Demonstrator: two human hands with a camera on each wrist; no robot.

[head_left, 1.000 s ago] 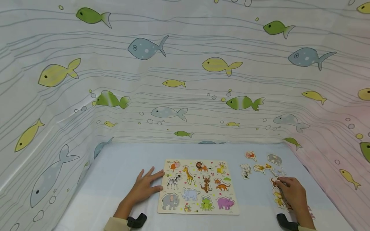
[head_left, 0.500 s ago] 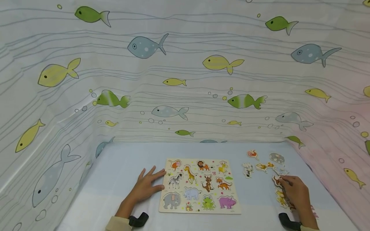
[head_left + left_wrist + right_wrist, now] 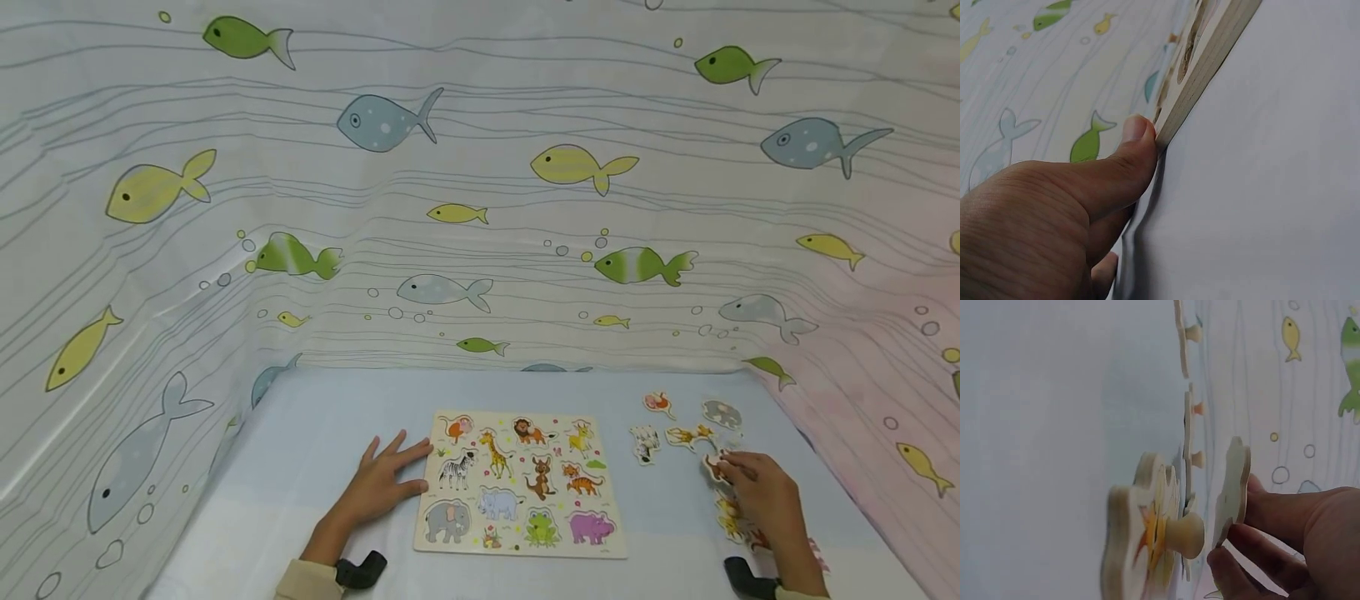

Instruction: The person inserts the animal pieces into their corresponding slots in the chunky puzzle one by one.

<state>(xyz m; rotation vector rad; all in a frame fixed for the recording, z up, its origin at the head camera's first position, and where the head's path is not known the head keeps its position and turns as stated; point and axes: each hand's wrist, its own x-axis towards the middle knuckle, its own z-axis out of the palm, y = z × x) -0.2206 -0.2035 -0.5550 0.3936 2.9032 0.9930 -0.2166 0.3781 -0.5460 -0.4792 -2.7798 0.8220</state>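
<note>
A wooden peg-puzzle board (image 3: 561,533) with animal pictures lies on the table. My left hand (image 3: 378,482) rests beside it, fingers spread; in the left wrist view the thumb (image 3: 1138,140) touches the board's edge. To the right, my right hand (image 3: 768,500) pinches a brown animal puzzle piece (image 3: 715,468). That same puzzle piece (image 3: 1233,484) shows its plain back in the right wrist view, raised off the table. Below it, a yellow puzzle piece (image 3: 729,515) lies near the palm, and its peg (image 3: 1186,535) points at the hand. Other pieces under the hand are partly hidden.
Beyond the right hand lie a monkey piece (image 3: 657,403), an elephant piece (image 3: 722,412), a zebra piece (image 3: 645,444) and a giraffe piece (image 3: 688,436). A fish-patterned curtain (image 3: 510,250) surrounds the pale table surface (image 3: 360,400).
My right hand has lifted the brown piece slightly, and it now covers part of a pale piece behind. The left hand stays at the board. The head view has shifted a little.
</note>
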